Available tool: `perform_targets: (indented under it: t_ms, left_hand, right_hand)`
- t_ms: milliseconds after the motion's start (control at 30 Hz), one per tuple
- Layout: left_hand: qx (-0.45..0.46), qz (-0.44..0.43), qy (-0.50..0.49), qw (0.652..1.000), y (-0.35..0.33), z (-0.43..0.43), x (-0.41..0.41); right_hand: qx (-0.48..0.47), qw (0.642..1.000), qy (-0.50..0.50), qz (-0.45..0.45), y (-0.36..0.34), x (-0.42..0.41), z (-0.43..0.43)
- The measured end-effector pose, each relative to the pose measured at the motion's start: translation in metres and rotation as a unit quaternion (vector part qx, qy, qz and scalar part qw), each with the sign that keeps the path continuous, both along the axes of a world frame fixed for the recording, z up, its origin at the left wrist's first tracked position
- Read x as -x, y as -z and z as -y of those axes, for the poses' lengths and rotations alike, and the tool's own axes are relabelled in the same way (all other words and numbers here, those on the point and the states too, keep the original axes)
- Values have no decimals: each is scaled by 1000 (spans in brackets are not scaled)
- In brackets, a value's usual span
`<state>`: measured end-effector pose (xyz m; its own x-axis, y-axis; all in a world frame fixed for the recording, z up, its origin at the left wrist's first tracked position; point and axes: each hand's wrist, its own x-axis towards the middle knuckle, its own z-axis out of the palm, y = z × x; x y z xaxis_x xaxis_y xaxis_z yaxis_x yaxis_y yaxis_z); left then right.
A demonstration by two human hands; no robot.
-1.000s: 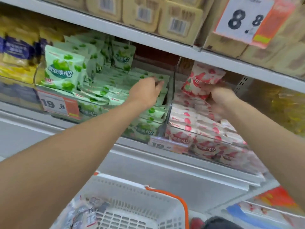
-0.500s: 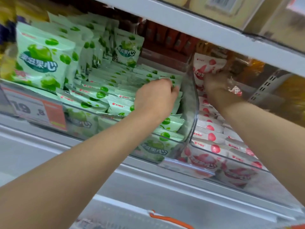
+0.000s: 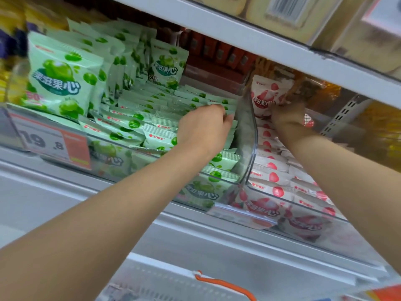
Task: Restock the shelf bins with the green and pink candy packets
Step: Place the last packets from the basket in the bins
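Left hand [image 3: 204, 127]: fingers curled, tips buried among green packets [image 3: 138, 118] in the clear bin [image 3: 246, 148] beneath them; grasp indiscernible. Right hand [image 3: 286, 118] pinches an upright pink packet [image 3: 263, 98], fingers blurred behind it.

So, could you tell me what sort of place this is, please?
Most likely a shop aisle: a price tag, clear bins full of green packets and pink packets, and barcoded boxes above.

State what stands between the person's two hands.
The clear curved bin divider, between the left hand and the right hand holding a pink packet; head view.
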<state>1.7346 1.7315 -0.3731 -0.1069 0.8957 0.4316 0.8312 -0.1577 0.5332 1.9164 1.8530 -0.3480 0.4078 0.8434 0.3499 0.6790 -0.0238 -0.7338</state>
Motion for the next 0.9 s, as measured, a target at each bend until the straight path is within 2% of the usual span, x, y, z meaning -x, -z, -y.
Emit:
perform_targets:
  t_ms: [100,200,300,433,500,600,667,733,800,900]
  left_hand:
    - [1,-7,-2,1000,0,2,0]
    - [7,-11,1,1000,-6,7,0]
    - [20,-16,13,1000,-15,23,0]
    - [-68,-35,-23,997,-13,71,1]
    - [-83,4,-26,996,1,101,1]
    - [7,99,-12,995,30,155,6]
    - [115,133,-15,984,61,178,14]
    - [225,113,-15,968,93,193,26]
    - [319,66,-34,945,126,206,42]
    - [431,-14,-67,900,182,224,72]
  right_hand:
    - [-14,1000,-3,4,2,-3,13]
    - [-30,997,-29,69,3,-7,40]
    - [-28,989,-114,87,-2,-2,90]
    - [-64,971,-190,126,-10,7,169]
    - [-88,966,-215,113,-5,13,199]
    - [-100,957,-248,112,26,26,250]
    - [-54,947,-286,133,63,37,274]
    - [77,925,-340,154,100,48,289]
    - [234,873,-397,160,136,55,298]
    - [350,827,-413,151,181,59,309]
